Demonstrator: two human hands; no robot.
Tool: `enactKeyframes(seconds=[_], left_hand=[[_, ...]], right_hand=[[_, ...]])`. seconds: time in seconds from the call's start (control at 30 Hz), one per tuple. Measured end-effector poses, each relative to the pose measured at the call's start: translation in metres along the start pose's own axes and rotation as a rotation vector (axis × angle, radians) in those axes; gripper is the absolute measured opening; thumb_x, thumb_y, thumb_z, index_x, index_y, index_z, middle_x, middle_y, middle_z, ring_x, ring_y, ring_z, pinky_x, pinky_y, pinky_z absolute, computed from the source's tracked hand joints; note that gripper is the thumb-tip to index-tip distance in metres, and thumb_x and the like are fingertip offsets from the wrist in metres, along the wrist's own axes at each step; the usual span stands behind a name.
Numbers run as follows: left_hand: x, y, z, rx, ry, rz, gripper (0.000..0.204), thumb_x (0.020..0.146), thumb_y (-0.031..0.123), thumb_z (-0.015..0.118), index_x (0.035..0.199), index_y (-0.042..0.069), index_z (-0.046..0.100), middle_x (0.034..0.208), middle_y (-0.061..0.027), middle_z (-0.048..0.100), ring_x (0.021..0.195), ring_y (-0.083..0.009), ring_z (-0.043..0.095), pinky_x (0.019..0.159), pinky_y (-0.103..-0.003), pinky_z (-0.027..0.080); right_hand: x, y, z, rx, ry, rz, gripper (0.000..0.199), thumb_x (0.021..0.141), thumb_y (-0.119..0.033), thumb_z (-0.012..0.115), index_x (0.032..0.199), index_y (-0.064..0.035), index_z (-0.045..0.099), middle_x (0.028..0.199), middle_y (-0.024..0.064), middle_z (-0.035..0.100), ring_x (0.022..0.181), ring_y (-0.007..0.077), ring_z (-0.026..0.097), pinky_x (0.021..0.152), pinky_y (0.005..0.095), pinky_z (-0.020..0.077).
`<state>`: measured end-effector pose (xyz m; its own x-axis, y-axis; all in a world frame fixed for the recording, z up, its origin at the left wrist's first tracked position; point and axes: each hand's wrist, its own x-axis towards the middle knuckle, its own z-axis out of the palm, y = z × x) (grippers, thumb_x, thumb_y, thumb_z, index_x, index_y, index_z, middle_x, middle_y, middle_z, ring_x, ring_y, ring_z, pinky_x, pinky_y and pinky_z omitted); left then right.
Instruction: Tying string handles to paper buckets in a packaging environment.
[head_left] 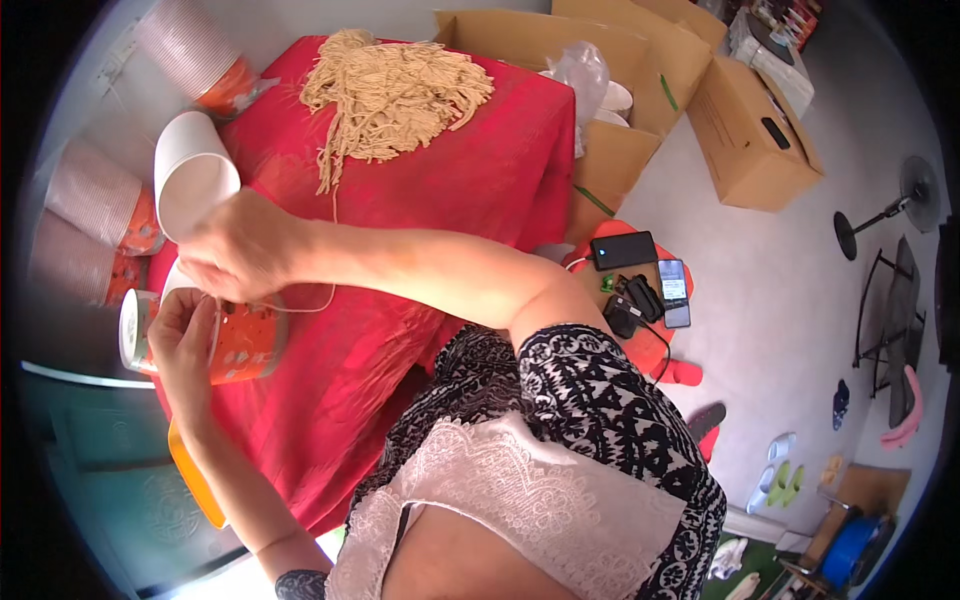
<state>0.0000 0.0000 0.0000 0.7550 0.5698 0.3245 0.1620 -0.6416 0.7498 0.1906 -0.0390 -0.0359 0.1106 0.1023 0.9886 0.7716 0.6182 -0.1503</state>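
Both of my hands are together at the left side of the red-covered table. My right hand [238,248] is closed, slightly blurred, above my left hand [186,335], whose fingers are pinched together. A thin beige cord [322,304] runs in to where the fingers meet, and both hands seem to grip it. Behind them an orange patterned paper bucket [252,345] lies on its side, partly hidden by my hands. Farther back a plain white paper bucket [190,160] lies with its mouth toward me. A loose heap of beige cords [390,95] spreads over the table's far end.
Nested bucket stacks [95,190] stand along the left wall. Beyond the red tablecloth [470,180] are open cardboard boxes [620,150]. A red stool [645,345] at right bears phones and a charger. A fan [890,210] stands on the floor at far right.
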Motion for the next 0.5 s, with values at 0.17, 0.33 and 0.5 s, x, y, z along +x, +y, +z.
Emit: enactKeyframes(seconds=[0.17, 0.33, 0.5], left_hand=[[-0.015, -0.002, 0.024, 0.033, 0.014, -0.031, 0.006, 0.091, 0.003, 0.061, 0.086, 0.000, 0.064, 0.075, 0.0011, 0.061, 0.068, -0.0035, 0.052, 0.059, -0.019, 0.040], [-0.015, 0.003, 0.022, 0.110, 0.026, -0.015, 0.008, 0.087, 0.004, 0.065, 0.084, -0.002, 0.065, 0.070, 0.0006, 0.062, 0.065, -0.0054, 0.055, 0.059, -0.023, 0.044], [-0.025, 0.002, 0.033, -0.024, 0.074, -0.006, 0.010, 0.086, 0.006, 0.067, 0.088, -0.004, 0.066, 0.073, -0.0083, 0.067, 0.069, -0.0111, 0.062, 0.064, -0.029, 0.051]], right_hand=[[-0.003, 0.036, 0.042, 0.047, 0.052, 0.114, 0.021, 0.082, -0.015, 0.061, 0.064, -0.0051, 0.058, 0.061, 0.0175, 0.058, 0.054, 0.0372, 0.059, 0.049, 0.0470, 0.0448], [-0.026, 0.071, 0.058, -0.040, 0.039, 0.357, 0.023, 0.091, -0.019, 0.059, 0.075, -0.0033, 0.061, 0.066, 0.0204, 0.060, 0.060, 0.0374, 0.064, 0.049, 0.0442, 0.0439], [-0.071, 0.090, 0.037, -0.171, -0.112, 0.316, 0.026, 0.092, -0.019, 0.057, 0.071, -0.0042, 0.056, 0.063, 0.0222, 0.058, 0.060, 0.0428, 0.061, 0.050, 0.0512, 0.0437]])
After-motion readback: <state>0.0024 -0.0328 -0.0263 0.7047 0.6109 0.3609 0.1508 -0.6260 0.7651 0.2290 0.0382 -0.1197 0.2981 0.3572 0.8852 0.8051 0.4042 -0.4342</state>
